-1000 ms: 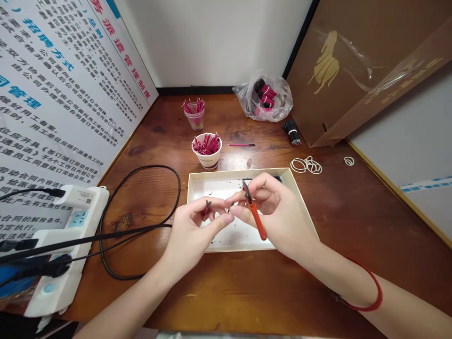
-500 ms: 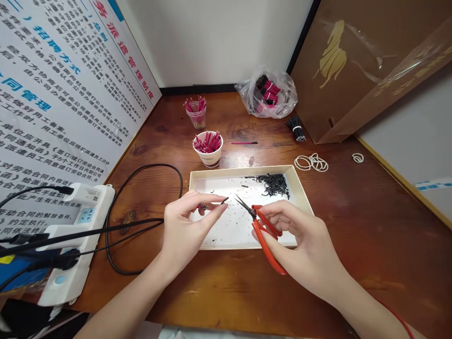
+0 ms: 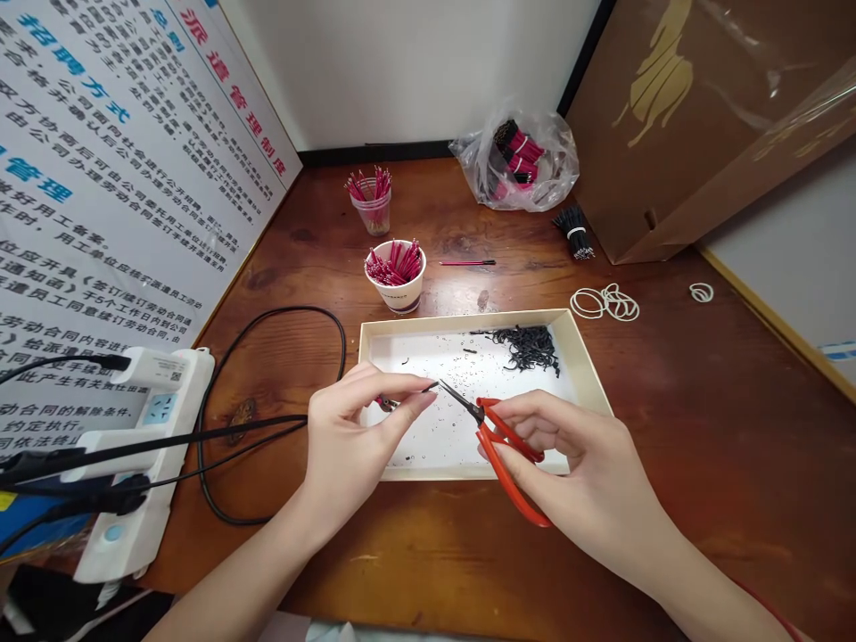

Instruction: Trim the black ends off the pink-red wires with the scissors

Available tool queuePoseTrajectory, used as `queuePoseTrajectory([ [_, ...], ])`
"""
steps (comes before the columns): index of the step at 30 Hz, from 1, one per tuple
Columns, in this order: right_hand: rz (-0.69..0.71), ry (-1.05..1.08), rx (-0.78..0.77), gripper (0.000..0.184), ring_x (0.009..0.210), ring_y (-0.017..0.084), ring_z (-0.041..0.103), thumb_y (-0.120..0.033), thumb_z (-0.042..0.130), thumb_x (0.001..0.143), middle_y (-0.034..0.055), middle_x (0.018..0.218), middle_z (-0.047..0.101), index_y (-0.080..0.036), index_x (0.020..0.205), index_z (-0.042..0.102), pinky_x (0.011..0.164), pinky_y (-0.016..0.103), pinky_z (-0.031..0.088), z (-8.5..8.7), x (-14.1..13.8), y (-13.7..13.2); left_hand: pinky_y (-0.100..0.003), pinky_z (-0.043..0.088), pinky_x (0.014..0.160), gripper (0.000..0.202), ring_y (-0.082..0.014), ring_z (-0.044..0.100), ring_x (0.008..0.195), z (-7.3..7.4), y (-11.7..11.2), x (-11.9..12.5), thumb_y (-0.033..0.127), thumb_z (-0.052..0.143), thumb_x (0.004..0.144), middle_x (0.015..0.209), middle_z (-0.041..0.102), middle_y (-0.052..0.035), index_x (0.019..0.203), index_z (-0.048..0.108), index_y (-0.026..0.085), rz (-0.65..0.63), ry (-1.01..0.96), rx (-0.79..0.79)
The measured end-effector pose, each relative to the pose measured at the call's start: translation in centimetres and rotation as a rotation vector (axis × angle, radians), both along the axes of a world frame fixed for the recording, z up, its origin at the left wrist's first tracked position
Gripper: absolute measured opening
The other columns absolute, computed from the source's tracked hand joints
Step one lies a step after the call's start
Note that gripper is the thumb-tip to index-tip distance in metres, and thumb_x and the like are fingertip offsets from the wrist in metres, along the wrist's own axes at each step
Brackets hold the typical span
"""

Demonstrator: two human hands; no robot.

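Note:
Over the shallow box point(image 3: 605, 392), my left hand point(image 3: 354, 437) pinches a thin black wire end point(image 3: 433, 387) between thumb and fingertips. Pink wire with shiny tips point(image 3: 386, 403) shows under its fingers; whether this is the same wire I cannot tell. My right hand point(image 3: 575, 455) is wrapped round red-handled scissors point(image 3: 508, 455), whose slim dark blades point left. Their tips, close together, are at the black end; whether they touch it is unclear. A pile of short black pieces point(image 3: 528, 346) lies in the box's far right corner, with tiny scraps scattered on its white floor.
Behind the box stand a paper cup point(image 3: 401, 296) and a clear plastic cup point(image 3: 372, 218), both full of pink wires. A single wire point(image 3: 466, 263), a bagged bundle point(image 3: 514, 165), a black bundle point(image 3: 575, 234) and rubber bands point(image 3: 605, 303) lie rightward. Cables and a power strip point(image 3: 157, 446) occupy the left.
The scissors' blades have come together and their tips have moved left to the black wire end. My left hand's fingertips have shifted slightly right. The camera view has shifted a little.

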State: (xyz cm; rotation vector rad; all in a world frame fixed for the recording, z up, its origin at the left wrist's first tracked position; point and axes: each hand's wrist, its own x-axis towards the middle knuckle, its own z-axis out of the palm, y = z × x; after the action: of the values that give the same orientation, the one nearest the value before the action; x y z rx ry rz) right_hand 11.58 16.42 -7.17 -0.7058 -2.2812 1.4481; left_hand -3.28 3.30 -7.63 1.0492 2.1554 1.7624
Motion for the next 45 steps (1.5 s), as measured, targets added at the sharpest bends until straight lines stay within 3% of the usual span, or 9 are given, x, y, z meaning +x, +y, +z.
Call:
queuePoseTrajectory([
  [30, 0.03, -0.042, 0.02, 0.006, 0.05, 0.012, 0.055, -0.024, 0.065, 0.084, -0.0015, 0.056, 0.061, -0.022, 0.079, 0.067, 0.045, 0.024, 0.044, 0.19, 0.26, 0.11, -0.026, 0.049, 0.06, 0.017, -0.0133, 0.061, 0.063, 0.03, -0.16, -0.23, 0.008, 0.076, 0.076, 0.069, 0.075, 0.0004, 0.078, 0.081, 0.025, -0.016, 0.009, -0.059],
  [33, 0.023, -0.038, 0.069, 0.002, 0.052, 0.012, 0.053, -0.023, 0.064, 0.083, -0.001, 0.061, 0.061, -0.022, 0.082, 0.063, 0.046, 0.025, 0.045, 0.21, 0.18, 0.1, -0.027, 0.051, 0.064, 0.017, -0.0142, 0.063, 0.067, 0.04, -0.23, -0.2, 0.009, 0.075, 0.078, 0.073, 0.077, 0.0001, 0.08, 0.081, 0.024, -0.024, 0.037, -0.056],
  [37, 0.02, -0.009, 0.181, 0.011, 0.052, 0.011, 0.047, -0.02, 0.065, 0.079, -0.0036, 0.063, 0.055, -0.023, 0.081, 0.055, 0.047, 0.025, 0.044, 0.24, 0.01, -0.05, -0.028, 0.052, 0.068, 0.015, -0.0142, 0.066, 0.071, 0.04, -0.2, -0.07, 0.009, 0.076, 0.078, 0.076, 0.078, -0.0001, 0.079, 0.08, 0.023, -0.018, 0.085, -0.042],
  [45, 0.004, 0.004, 0.079, 0.007, 0.047, 0.01, 0.048, -0.021, 0.067, 0.08, -0.0038, 0.058, 0.057, -0.022, 0.079, 0.06, 0.043, 0.024, 0.041, -0.06, -0.15, -0.52, -0.029, 0.053, 0.067, 0.014, -0.0147, 0.067, 0.07, 0.02, -0.17, 0.04, 0.009, 0.076, 0.077, 0.076, 0.078, -0.0011, 0.08, 0.079, 0.023, 0.005, 0.111, -0.029],
])
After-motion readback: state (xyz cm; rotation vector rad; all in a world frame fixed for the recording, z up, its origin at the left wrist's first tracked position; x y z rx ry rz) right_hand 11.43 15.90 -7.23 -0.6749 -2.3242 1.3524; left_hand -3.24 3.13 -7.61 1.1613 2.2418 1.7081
